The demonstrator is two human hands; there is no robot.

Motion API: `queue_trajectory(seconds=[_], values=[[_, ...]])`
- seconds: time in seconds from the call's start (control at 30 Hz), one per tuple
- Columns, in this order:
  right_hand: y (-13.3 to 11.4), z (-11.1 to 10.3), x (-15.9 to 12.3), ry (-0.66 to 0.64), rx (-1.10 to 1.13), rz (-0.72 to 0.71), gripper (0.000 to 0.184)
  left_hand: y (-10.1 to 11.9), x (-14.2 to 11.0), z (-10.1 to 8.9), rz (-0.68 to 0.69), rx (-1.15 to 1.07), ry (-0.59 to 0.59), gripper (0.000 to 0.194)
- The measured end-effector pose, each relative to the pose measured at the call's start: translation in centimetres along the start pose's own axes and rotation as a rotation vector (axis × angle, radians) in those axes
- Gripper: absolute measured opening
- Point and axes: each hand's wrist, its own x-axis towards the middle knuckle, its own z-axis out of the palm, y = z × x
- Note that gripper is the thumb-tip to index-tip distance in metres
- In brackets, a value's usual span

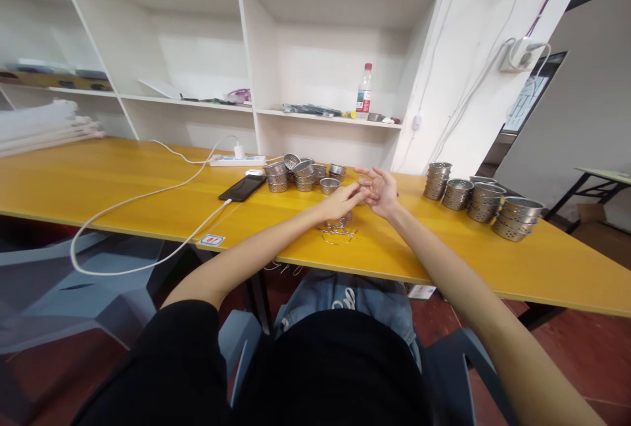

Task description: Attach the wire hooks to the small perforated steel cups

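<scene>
My two hands meet above the middle of the yellow table. My left hand is pinched, with its fingertips pressed against my right hand. The right hand's fingers are stretched out and apart. What sits between the hands is too small to make out. Just below them on the table stands a small perforated metal cup on a few loose wire rings.
A cluster of metal cups lies behind the hands, and stacks of the same cups stand at the right. A black phone with a white cable and a power strip lie at the left. White shelves hold a bottle.
</scene>
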Motion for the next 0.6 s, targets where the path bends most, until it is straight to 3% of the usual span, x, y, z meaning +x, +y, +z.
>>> queue_trajectory(seconds=[0.23,0.6], values=[[0.55,0.38,-0.31,-0.048,-0.076,0.079,0.036,-0.39,0.04,0.38,-0.022,-0.171,-0.072,0.065],[0.72,0.23,-0.21,-0.044,-0.072,0.072,0.033,-0.68,-0.15,-0.35,-0.036,0.0,-0.068,0.076]])
